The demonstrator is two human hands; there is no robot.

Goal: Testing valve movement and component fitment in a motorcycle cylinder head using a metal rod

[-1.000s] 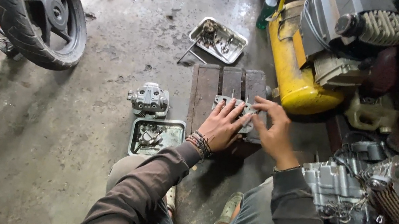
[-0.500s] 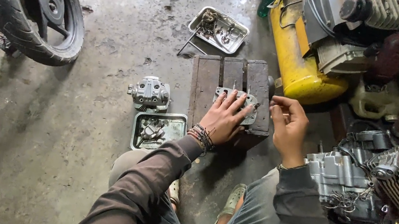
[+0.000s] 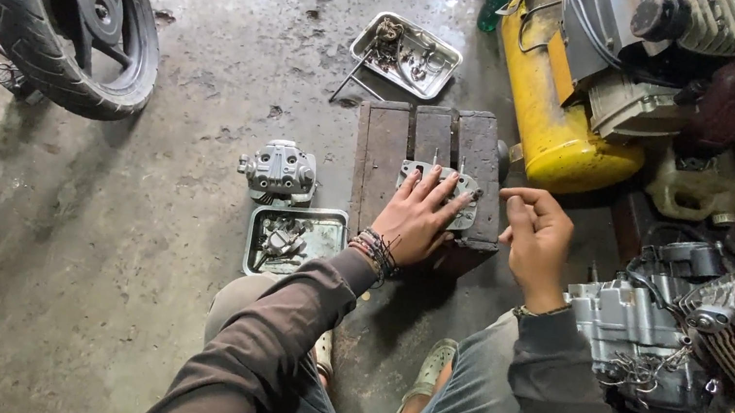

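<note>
Left hand presses a metal part near a parts-filled tray.

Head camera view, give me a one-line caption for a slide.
Left hand flat on a metal engine part atop a wooden block; right hand lifted beside it.

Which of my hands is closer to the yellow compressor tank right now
Right. The right hand is raised just below the yellow compressor tank, apart from it; the left hand lies flat on the metal engine part, farther left.

Engine cover on block; tray left.
</note>
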